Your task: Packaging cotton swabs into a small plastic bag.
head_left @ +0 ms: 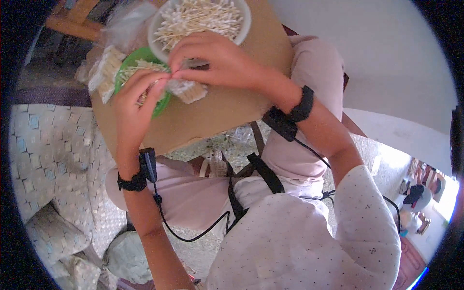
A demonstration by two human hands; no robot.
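My left hand [137, 96] and my right hand [210, 60] meet fingertip to fingertip above the brown board. Both are closed in a pinch. What lies between the fingertips is too small and blurred to make out. Under my left hand stands a green bowl [130, 60] with cotton swabs [145, 66] in it. Just below my right hand lies a bundle of cotton swabs [189, 92] that looks wrapped in clear plastic. Beyond my right hand is a white bowl [246, 24] heaped with loose cotton swabs [200, 19].
More bundled swabs [106, 72] and a crumpled clear plastic bag [128, 26] lie at the board's left. The brown board [203, 118] ends just before my lap. A patterned cover [53, 145] is on the left. Black cables [186, 239] run from my wrist straps.
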